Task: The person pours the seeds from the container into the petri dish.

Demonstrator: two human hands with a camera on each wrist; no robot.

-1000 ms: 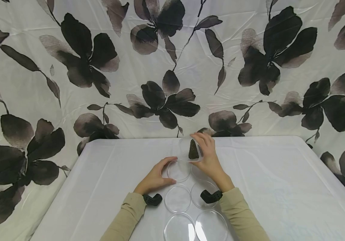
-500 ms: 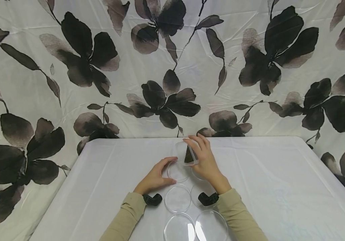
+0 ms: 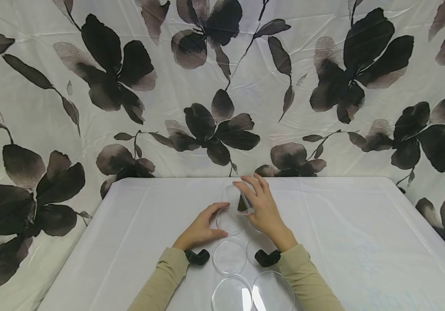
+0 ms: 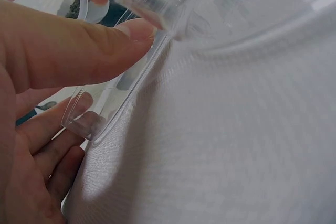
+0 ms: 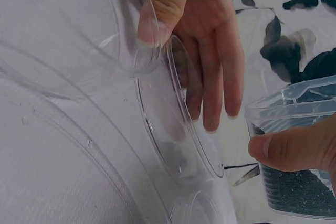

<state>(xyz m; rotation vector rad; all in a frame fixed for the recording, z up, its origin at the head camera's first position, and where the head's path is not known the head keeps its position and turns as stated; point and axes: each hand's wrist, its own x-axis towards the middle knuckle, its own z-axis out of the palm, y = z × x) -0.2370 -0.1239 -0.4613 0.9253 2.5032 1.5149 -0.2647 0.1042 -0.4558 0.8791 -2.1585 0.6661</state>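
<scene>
A: Head view. Where was the tub?

B: The clear tub (image 3: 242,203) was near the far edge of the desk (image 3: 148,207), gripped in the fingers of the right hand (image 3: 268,212). It lay just beyond the round dish (image 3: 231,221), slightly toward the desk's right edge. The left hand (image 3: 200,230) curved round the dish's left side. Other dishes (image 3: 230,257) ran toward the near edge.

A: Left wrist view?

B: Thumb and fingertips held the dish from opposite sides.

A: Right wrist view?

B: The right thumb pressed the tub's wall; the other right fingers were hidden. The dark granules (image 5: 296,190) lay sloped. Judgement: tub tilted, mouth toward the desk's left edge. Tub and dish were apart. Long axis: could not tell.
</scene>
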